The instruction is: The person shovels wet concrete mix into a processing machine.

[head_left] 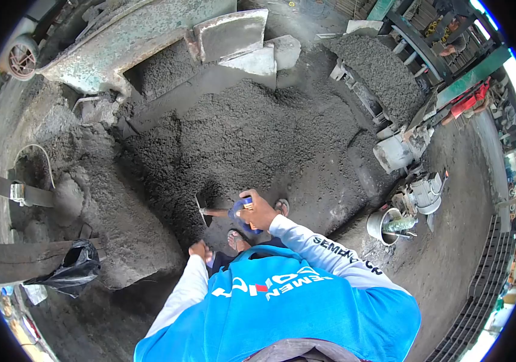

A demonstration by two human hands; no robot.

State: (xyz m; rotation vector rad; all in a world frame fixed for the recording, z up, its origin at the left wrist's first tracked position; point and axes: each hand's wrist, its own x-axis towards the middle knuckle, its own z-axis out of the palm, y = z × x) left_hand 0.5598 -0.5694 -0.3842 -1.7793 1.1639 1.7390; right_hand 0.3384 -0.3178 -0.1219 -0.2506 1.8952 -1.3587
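- Head view: the right hand (256, 211) is closed around a blue part of a hoe (217, 212), whose bare shaft comes out on the hand's left side.
- The left hand (199, 249) has its fingers curled, close in front of the body; whether it grips anything, I cannot tell. Something blue shows just beside it, too small to name.
- The hoe lies ahead of the body, between the hands and the pile of grey, crumbly mix (240, 127). The visible shaft runs nearly crosswise, from the right hand leftward to the blade (203, 208), which stands across the shaft at the pile's near edge.
- The right hand is the one plainly on the hoe. The left hand sits nearer the body than the blade and looks apart from it; how far the two differ in height cannot be judged.
- Two feet in sandals (238, 240) stand close to the hoe, one on either side of the right hand as seen from above.
- Writing: "SEMEN" can be read on the blue shirt (306, 320), beside larger letters, one on red, that are partly lost in folds. The white right sleeve (336, 247) also begins "SEMEN"; its last letters are unclear. No label can be read on the hoe.
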